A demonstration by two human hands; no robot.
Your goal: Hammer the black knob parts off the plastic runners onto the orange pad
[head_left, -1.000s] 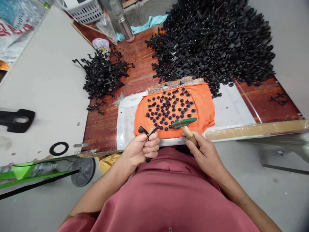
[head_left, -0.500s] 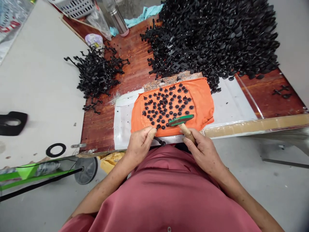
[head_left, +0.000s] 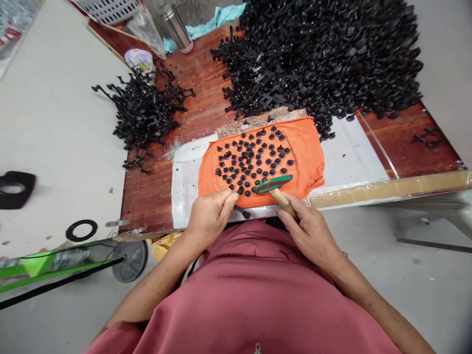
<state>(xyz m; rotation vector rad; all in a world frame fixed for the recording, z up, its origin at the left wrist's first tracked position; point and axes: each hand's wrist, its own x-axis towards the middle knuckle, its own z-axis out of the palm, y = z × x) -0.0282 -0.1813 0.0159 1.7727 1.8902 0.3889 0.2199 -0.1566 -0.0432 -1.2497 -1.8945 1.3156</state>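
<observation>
My left hand [head_left: 208, 216] is closed around a black plastic sprue piece [head_left: 242, 213], pressing it down at the near edge of the orange cloth [head_left: 306, 152]. Several small black round parts [head_left: 254, 160] lie spread over that cloth. My right hand [head_left: 309, 231] grips the wooden handle of a small green-headed hammer [head_left: 272, 184], whose head rests on the cloth just right of my left thumb.
A big heap of black plastic sprues [head_left: 324, 54] fills the far right of the red wooden bench [head_left: 151, 191]. A smaller pile of black frames [head_left: 145, 110] lies at the left. A steel flask [head_left: 173, 24], a basket [head_left: 110, 7] and a white board [head_left: 55, 123] are beyond.
My left hand has come down from in front of my chest to the cloth's near edge, carrying the black piece with it. The hammer has hardly shifted.
</observation>
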